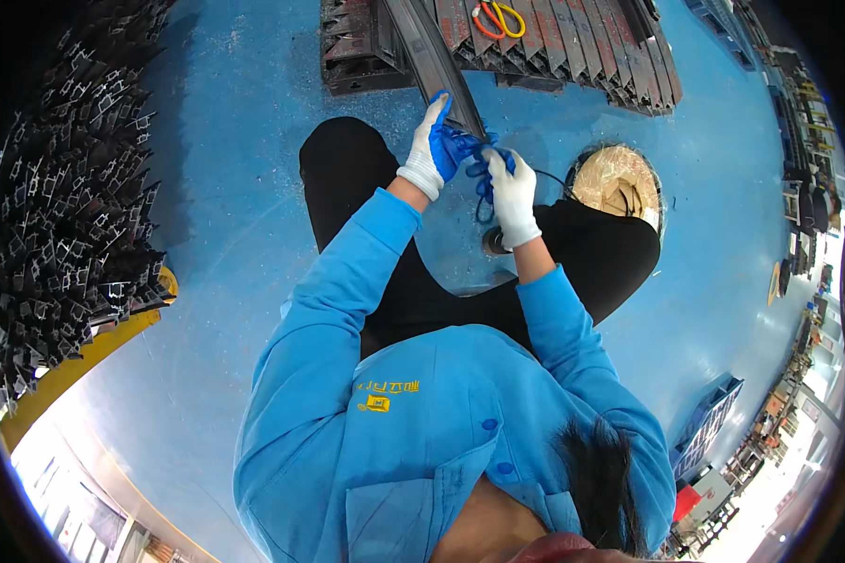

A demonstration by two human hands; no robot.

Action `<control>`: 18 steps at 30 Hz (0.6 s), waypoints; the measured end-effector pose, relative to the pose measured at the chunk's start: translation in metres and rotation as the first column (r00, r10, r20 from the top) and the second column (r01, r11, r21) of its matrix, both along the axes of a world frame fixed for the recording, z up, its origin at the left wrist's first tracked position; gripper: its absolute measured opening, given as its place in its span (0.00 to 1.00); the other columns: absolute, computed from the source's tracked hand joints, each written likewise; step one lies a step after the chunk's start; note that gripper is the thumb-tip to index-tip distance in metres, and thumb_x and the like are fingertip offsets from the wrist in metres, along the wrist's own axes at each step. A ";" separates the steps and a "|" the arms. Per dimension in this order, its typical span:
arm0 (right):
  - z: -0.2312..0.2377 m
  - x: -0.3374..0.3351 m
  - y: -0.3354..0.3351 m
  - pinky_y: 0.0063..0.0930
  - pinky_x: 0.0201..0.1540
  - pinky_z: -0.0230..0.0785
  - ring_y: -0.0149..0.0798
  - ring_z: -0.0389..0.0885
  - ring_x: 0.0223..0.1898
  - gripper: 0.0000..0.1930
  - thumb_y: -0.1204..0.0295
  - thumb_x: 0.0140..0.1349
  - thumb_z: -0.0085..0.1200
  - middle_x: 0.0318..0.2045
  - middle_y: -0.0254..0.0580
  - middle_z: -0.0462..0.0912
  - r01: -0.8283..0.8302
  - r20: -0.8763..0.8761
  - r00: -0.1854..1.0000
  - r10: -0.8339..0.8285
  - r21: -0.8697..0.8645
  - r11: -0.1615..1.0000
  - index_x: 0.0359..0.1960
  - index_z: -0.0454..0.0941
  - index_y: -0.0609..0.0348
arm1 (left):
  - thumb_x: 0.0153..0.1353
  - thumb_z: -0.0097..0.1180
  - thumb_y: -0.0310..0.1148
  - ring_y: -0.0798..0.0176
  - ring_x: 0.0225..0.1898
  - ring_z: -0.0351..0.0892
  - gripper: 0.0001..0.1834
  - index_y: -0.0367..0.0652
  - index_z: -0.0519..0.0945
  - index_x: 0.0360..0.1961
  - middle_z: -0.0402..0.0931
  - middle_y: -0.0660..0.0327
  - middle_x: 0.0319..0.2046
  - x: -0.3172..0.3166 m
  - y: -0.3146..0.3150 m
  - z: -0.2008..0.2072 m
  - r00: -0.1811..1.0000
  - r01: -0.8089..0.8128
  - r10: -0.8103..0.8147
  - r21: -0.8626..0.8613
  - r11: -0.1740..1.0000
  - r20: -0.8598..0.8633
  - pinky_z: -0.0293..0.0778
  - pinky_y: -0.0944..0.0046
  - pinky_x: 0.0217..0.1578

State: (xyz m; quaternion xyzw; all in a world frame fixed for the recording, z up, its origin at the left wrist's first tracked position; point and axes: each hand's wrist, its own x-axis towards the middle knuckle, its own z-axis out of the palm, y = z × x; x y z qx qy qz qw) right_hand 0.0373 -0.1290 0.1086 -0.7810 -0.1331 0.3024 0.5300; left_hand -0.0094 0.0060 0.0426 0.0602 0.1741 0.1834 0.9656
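Observation:
A long dark metal profile (429, 58) reaches toward me from the far stack and ends between my knees. My left hand (434, 150), in a white glove with blue-coated palm and fingers, is closed around its near end, thumb along the side. Just right of it, my right hand (510, 190), gloved alike, has its fingers bent in a pinch at the profile's tip. A thin black rubber-like strip (556, 178) runs from those fingers to a plastic-wrapped roll (599, 175) beside my right knee. The pinched part is hidden by the fingers.
Dark profiles lie stacked (573, 42) ahead, with orange-and-yellow-handled scissors (499, 21) on top. A tall pile of profile ends (75, 206) stands at the left on a yellow frame (84, 371). A blue crate (709, 422) sits on the blue floor at the right.

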 end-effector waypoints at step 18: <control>-0.015 -0.010 -0.012 0.17 0.20 0.62 0.26 0.67 0.16 0.10 0.70 0.57 0.53 0.19 0.38 0.77 0.074 0.019 0.997 -0.076 0.092 0.993 0.35 0.77 0.66 | 0.62 0.51 0.45 0.55 0.37 0.81 0.18 0.49 0.70 0.49 0.77 0.56 0.41 0.002 0.001 0.004 0.990 -0.089 0.094 0.052 0.995 -0.104 0.79 0.51 0.42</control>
